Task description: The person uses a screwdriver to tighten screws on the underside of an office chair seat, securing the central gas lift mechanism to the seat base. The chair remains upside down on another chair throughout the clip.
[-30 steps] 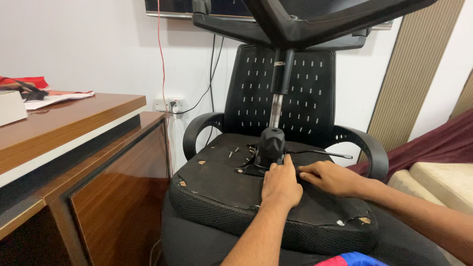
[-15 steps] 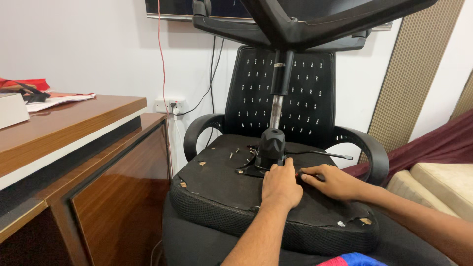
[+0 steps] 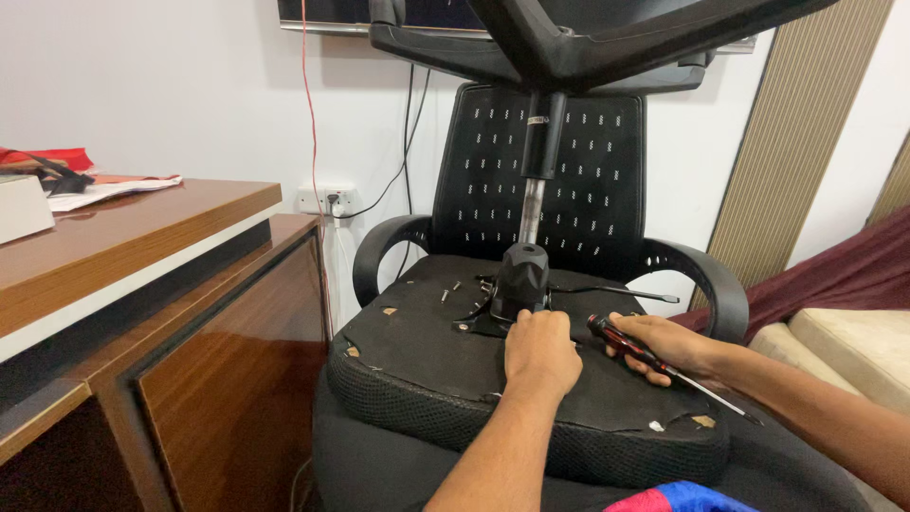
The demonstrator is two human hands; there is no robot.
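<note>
An upturned black chair seat lies on another black office chair, its worn underside facing up. A black mechanism sits at its middle, with the gas cylinder rising to the star base overhead. My left hand rests on the seat underside, fingers touching the mechanism's near edge, holding nothing I can see. My right hand grips a screwdriver by its red and black handle, shaft pointing back to the right. Loose screws lie left of the mechanism.
A wooden desk with papers and a white box stands close on the left. A wall socket with hanging cables is behind the chair. A cream cushion and maroon cloth lie at the right.
My right hand has drawn back to the right from the mechanism, and the screwdriver in it now shows clearly. My left hand has stayed at the mechanism.
</note>
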